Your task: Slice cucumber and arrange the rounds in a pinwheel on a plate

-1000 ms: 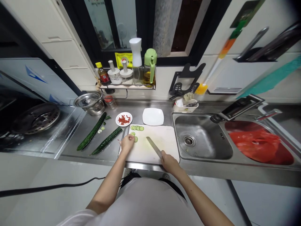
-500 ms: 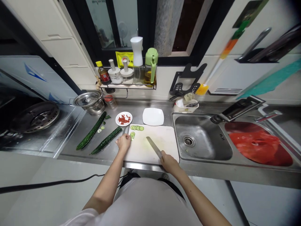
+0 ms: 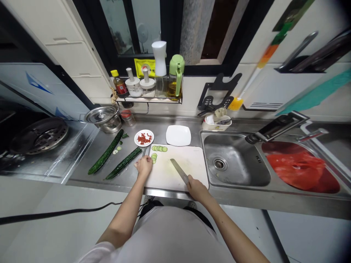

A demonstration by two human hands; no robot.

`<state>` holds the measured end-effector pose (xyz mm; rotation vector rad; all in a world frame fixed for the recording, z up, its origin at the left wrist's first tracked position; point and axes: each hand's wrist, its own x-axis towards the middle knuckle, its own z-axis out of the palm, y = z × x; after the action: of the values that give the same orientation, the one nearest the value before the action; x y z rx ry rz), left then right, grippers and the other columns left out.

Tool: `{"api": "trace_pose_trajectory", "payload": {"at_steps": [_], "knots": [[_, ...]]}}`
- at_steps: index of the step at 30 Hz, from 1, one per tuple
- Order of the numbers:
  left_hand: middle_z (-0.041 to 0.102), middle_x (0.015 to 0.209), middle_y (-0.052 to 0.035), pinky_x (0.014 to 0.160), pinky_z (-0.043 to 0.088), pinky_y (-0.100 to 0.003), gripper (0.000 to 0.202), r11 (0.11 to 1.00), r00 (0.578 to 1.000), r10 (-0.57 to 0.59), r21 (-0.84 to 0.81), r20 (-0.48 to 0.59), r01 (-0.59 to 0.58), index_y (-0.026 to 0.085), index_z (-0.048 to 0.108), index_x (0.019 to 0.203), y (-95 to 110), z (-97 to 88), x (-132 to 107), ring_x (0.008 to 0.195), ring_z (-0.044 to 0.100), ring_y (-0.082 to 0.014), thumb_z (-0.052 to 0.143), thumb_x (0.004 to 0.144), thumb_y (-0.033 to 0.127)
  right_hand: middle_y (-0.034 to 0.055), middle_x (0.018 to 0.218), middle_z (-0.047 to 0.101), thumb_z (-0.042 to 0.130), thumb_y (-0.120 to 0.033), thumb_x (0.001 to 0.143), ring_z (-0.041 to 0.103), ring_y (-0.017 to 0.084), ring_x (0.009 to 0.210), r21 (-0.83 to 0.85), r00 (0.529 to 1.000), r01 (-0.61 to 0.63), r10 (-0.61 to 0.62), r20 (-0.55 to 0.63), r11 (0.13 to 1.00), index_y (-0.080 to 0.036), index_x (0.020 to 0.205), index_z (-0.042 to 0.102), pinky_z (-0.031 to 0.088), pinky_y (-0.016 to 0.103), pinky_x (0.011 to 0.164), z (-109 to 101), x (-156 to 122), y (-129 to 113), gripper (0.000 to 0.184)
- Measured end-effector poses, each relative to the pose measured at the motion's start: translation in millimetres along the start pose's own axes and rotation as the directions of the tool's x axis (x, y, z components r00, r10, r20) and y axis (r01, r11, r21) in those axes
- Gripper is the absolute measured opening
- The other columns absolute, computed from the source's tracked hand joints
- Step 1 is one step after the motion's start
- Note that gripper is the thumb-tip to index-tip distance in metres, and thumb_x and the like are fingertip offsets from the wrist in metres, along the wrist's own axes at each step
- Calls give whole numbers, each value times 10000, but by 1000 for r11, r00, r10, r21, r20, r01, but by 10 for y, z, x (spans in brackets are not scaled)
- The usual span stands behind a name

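My right hand is wrapped round the handle of a kitchen knife, whose blade lies low over the white cutting board, pointing up and left. At the board's left edge, my left hand has its fingers bent together beside a small stack of cucumber slices. Whether those fingers grip a slice is hidden. A row of cucumber slices overlaps along the board's upper left. Two whole cucumbers, one nearer and one farther, lie on the steel counter to the left.
Behind the board stand a small plate of chopped red pieces and a white square plate. Garlic cloves lie between the cucumbers. A steel pot stands back left. To the right is the sink; a seasoning rack hangs above.
Both hands, the knife and the slices stay in nearly the same places. The view has shifted very slightly.
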<state>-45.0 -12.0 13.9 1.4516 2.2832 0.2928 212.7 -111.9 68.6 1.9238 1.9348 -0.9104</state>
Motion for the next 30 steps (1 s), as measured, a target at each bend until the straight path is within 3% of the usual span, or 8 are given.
{"api": "trace_pose_trajectory", "payload": {"at_steps": [10,15,22,30], "knots": [[693,965,-37,903,324,-392,223,997,998,45,-65,-34,-47,259,658,1001,36,19,3,1008,583,-242,529,820,272,122,979,677,324,-185,928,644,228,898,-3,1000,1,-1,-19,1000,-173,1100,464,323,277,616,19,6,16,222],[672,1069,-75,922,312,-416,285,987,987,156,-44,-24,-157,267,658,1083,289,33,32,1068,546,-269,485,857,276,124,980,677,324,-170,920,644,226,904,23,1000,6,-5,-20,1000,-171,1104,461,330,277,626,34,-2,17,228],[592,1191,-110,943,290,-449,378,933,938,345,102,19,-345,320,600,1243,709,135,181,1148,470,-310,469,888,321,129,1011,676,333,-165,921,641,223,924,39,1000,-9,10,-5,999,-167,1126,462,357,277,669,21,-20,-1,243],[584,1156,-136,916,287,-431,329,890,913,405,205,50,-406,271,646,1126,809,190,275,1126,483,-303,412,904,205,140,1017,675,319,-169,937,646,226,918,41,1000,-6,7,-13,999,-161,1140,467,362,283,678,17,-59,-22,252]]}}
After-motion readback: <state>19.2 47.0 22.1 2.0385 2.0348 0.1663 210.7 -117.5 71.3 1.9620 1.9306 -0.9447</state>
